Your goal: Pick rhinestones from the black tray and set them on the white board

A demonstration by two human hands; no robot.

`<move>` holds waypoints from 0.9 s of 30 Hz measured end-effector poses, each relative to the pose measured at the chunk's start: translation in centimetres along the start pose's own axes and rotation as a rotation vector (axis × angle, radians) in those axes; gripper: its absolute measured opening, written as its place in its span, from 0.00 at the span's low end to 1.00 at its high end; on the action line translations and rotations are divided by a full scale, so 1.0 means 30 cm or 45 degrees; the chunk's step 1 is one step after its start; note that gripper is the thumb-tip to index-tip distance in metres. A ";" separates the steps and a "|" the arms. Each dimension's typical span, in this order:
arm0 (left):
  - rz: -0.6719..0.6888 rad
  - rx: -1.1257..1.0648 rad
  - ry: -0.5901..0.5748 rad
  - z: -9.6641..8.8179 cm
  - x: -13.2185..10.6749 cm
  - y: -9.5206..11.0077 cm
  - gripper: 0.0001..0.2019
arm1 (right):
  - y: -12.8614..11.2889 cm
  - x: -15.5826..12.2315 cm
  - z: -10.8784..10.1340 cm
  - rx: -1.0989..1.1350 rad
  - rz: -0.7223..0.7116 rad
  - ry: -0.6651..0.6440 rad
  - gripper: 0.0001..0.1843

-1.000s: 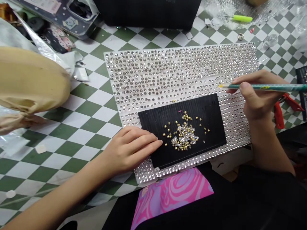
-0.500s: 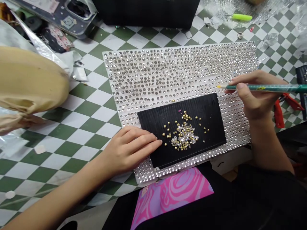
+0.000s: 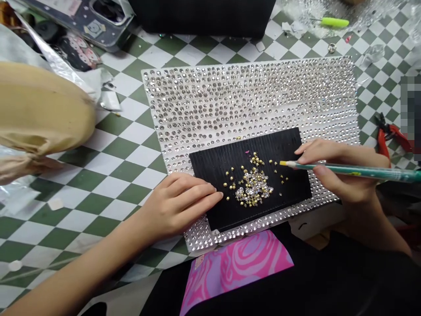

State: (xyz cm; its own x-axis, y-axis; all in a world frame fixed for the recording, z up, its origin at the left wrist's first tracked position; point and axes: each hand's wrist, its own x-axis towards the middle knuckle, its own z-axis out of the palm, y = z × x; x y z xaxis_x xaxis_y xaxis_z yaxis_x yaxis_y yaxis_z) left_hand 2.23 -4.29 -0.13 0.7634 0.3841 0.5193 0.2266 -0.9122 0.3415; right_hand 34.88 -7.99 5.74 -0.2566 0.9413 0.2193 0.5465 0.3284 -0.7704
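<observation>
My right hand (image 3: pixel 342 169) pinches a green pencil-like picker (image 3: pixel 362 171) whose yellow tip hovers over the right part of a black tray-like panel (image 3: pixel 217 162). Heaped on that panel are loose rhinestones (image 3: pixel 255 186), some silver face up and some gold back up, with a few strays around them. Fingers stretched out, my left hand (image 3: pixel 182 202) rests flat on the panel's left edge. Underneath lies a white sheet (image 3: pixel 289 112) set with rows of silver rhinestones. The panel hides part of its lower middle.
A tan drawstring pouch (image 3: pixel 42 107) lies at left, below a phone in a clear case (image 3: pixel 108 26). At the back stand a black box (image 3: pixel 204 15) and a lime-handled awl (image 3: pixel 335 22). Red-handled pliers (image 3: pixel 383 136) lie at right. A pink swirled sheet (image 3: pixel 240 267) is near my lap.
My right hand has moved down and left with the picker, from above the rhinestone sheet to over the black panel. My left hand stays in place.
</observation>
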 end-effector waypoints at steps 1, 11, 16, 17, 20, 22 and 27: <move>0.005 0.001 0.000 0.000 0.000 0.000 0.10 | 0.003 -0.003 0.004 0.006 -0.007 -0.024 0.16; 0.007 -0.011 -0.003 0.000 -0.001 -0.001 0.10 | 0.020 0.003 0.022 0.017 -0.094 -0.010 0.16; 0.002 -0.014 -0.010 -0.002 -0.004 -0.001 0.10 | 0.025 -0.004 0.017 0.034 -0.135 0.028 0.20; 0.000 -0.016 -0.009 -0.001 -0.004 -0.001 0.10 | 0.024 -0.003 0.017 0.036 -0.134 0.019 0.20; -0.008 -0.016 -0.007 0.001 -0.003 -0.002 0.10 | 0.019 0.001 0.023 0.038 -0.123 -0.031 0.19; -0.008 -0.010 -0.006 0.002 -0.002 -0.002 0.10 | 0.017 0.003 0.026 0.031 -0.138 -0.045 0.18; 0.004 -0.015 -0.009 0.002 0.000 -0.002 0.10 | 0.020 0.002 0.025 0.049 -0.143 0.001 0.20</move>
State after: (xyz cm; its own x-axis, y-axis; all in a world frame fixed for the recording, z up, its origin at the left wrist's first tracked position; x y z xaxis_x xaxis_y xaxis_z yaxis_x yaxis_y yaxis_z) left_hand 2.25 -4.26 -0.20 0.7684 0.3800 0.5149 0.2171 -0.9117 0.3488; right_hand 34.59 -7.77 4.83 -0.3138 0.8989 0.3059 0.4833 0.4285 -0.7634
